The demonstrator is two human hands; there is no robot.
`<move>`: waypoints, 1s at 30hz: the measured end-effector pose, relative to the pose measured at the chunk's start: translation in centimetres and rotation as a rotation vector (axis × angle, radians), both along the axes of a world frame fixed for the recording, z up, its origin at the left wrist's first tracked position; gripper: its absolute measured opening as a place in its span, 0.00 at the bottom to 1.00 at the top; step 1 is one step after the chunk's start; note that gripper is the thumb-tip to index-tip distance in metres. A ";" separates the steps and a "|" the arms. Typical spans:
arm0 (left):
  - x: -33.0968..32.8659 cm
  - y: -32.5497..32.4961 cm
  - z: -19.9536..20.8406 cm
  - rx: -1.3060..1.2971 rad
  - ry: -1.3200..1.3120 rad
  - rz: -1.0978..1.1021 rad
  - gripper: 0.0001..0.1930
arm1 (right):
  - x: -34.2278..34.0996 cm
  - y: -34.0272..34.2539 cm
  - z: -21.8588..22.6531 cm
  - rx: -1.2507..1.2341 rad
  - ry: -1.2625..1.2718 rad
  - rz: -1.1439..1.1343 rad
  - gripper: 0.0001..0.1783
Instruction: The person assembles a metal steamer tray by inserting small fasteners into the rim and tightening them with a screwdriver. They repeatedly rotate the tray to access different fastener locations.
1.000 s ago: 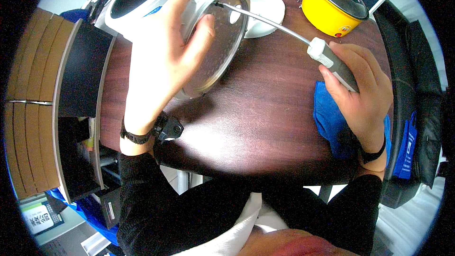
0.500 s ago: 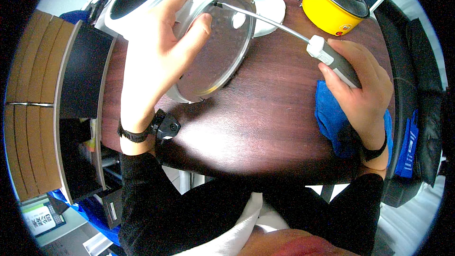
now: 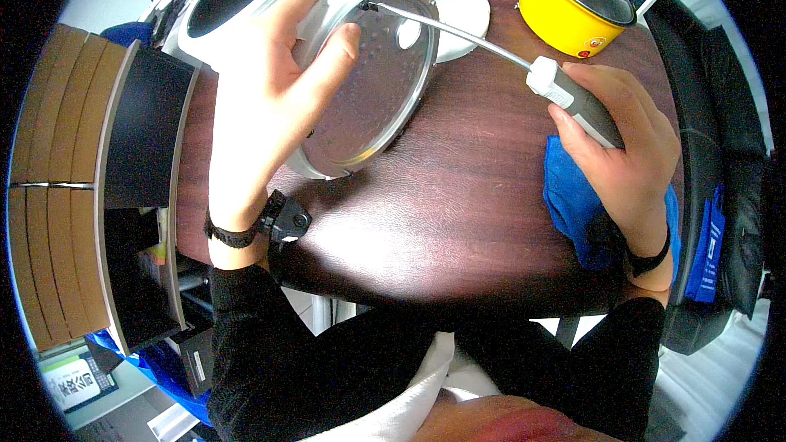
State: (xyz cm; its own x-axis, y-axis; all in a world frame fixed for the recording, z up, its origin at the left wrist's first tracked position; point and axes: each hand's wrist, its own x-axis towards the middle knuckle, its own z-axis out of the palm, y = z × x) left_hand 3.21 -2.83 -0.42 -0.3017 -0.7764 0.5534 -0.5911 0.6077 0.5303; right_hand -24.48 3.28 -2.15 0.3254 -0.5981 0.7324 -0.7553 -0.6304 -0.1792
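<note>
My left hand [image 3: 274, 94] grips the upper left rim of a round lid-like part [image 3: 381, 86], its thumb lying over the near face. That part has a pale see-through rim and a smooth, shiny inner disc, and it is tilted up off the table. In my right hand [image 3: 634, 143] is a screwdriver [image 3: 580, 102] with a grey and white handle and a long metal shaft. The shaft slants up to the left, and its tip meets a small black piece near the lid's top edge. Exactly how the tip sits there is too small to tell.
Behind my left hand stands a white appliance [image 3: 192, 49] with a dark opening. A white round piece [image 3: 463, 12] lies beyond the lid. A yellow pot [image 3: 565, 12] with a lid is at the back right. Under my right wrist lies a blue cloth [image 3: 569, 205].
</note>
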 end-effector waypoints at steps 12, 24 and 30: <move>-0.9 1.4 0.9 -0.062 -0.233 0.038 0.21 | -0.1 2.1 1.4 -0.064 0.194 -0.098 0.21; -0.8 1.9 1.0 -0.111 -0.223 0.049 0.20 | -0.2 1.3 0.5 0.289 -0.195 -0.057 0.16; -0.5 1.1 0.2 -0.206 -0.156 0.016 0.16 | -0.4 0.6 1.3 1.055 -0.659 -0.027 0.13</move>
